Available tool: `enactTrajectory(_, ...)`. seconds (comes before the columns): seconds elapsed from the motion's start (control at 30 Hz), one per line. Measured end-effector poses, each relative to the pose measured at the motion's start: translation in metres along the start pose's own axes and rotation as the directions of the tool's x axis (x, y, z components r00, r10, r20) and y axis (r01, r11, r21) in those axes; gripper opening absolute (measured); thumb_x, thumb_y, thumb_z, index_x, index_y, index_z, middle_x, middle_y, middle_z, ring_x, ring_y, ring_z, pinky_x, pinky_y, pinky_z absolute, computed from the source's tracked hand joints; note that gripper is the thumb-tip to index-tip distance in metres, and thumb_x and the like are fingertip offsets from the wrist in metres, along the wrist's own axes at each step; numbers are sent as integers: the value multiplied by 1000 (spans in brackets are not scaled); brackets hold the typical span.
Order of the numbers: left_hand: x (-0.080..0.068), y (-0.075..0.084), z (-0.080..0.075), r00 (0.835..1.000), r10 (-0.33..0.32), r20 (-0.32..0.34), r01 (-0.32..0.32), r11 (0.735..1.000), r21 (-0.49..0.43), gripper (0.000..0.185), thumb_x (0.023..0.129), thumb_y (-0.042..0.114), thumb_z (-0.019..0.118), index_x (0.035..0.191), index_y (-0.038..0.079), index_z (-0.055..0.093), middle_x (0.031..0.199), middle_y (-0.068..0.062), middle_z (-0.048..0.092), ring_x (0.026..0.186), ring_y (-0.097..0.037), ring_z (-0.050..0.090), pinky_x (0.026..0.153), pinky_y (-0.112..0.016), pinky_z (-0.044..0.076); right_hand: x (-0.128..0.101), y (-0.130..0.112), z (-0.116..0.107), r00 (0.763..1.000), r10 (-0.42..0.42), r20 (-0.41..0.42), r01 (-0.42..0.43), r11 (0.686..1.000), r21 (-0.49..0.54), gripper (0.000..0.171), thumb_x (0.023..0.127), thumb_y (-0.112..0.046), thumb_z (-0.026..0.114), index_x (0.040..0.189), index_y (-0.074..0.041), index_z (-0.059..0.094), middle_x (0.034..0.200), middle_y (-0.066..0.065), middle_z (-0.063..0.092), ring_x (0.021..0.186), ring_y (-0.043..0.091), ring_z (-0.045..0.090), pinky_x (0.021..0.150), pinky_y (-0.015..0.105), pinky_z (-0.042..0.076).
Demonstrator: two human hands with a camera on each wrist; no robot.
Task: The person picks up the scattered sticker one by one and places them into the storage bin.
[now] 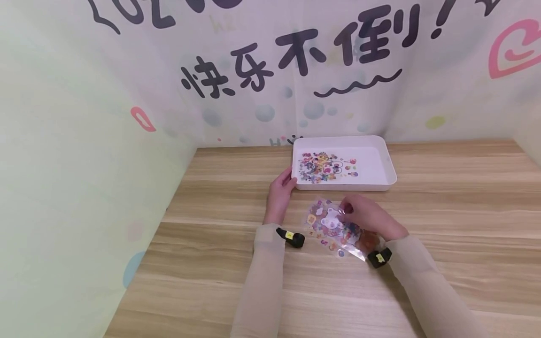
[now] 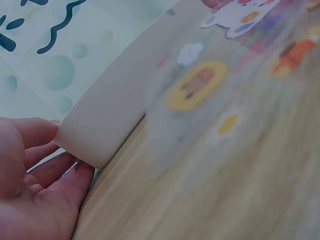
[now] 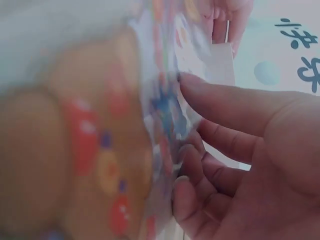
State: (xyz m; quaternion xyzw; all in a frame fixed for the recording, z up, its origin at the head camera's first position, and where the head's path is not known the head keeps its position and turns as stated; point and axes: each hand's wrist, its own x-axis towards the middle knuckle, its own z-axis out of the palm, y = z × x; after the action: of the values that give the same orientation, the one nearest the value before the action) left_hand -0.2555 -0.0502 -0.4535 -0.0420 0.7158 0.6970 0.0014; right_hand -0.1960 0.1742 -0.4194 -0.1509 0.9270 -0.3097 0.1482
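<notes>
A clear plastic bag (image 1: 318, 224) printed with cartoon pictures, a white bear among them, hangs above the table in front of the tray. My right hand (image 1: 367, 213) pinches it between thumb and fingers; in the right wrist view the thumb (image 3: 225, 105) presses on the crinkled film. Behind the bag stands a white rectangular tray (image 1: 372, 162). My left hand (image 1: 280, 197) holds the tray's near left corner, its thumb and fingers around the wall (image 2: 100, 110). Colourful small cartoon pieces (image 1: 319, 166) lie in the tray's left half.
The wood-grain table (image 1: 203, 263) meets a printed curtain (image 1: 253, 126) just behind the tray. A pale wall (image 1: 76, 188) borders the table's left side. Each wrist wears a small black camera, the left one (image 1: 291, 237) close to the bag.
</notes>
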Motion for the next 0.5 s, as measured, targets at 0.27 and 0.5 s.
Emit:
enactTrajectory(0.27,1,0,0,1000,16,-2,-16,1000,-8,41,90,19,53,131,18,46,132,1,46,116,-9,45,90,-18,42,-1,9,-6,1000,12,22,-13,999,47,9,84,-21,60,86,-12,60,81,2,57,72,17,51,61,28,44)
enactTrajectory(0.5,0,0,1,1000,14,-2,-14,1000,-13,41,90,18,53,131,17,46,132,1,46,116,-9,45,90,-18,42,-1,17,-10,999,-6,34,3,996,84,9,84,-20,61,88,-13,58,82,2,57,73,18,50,62,29,44)
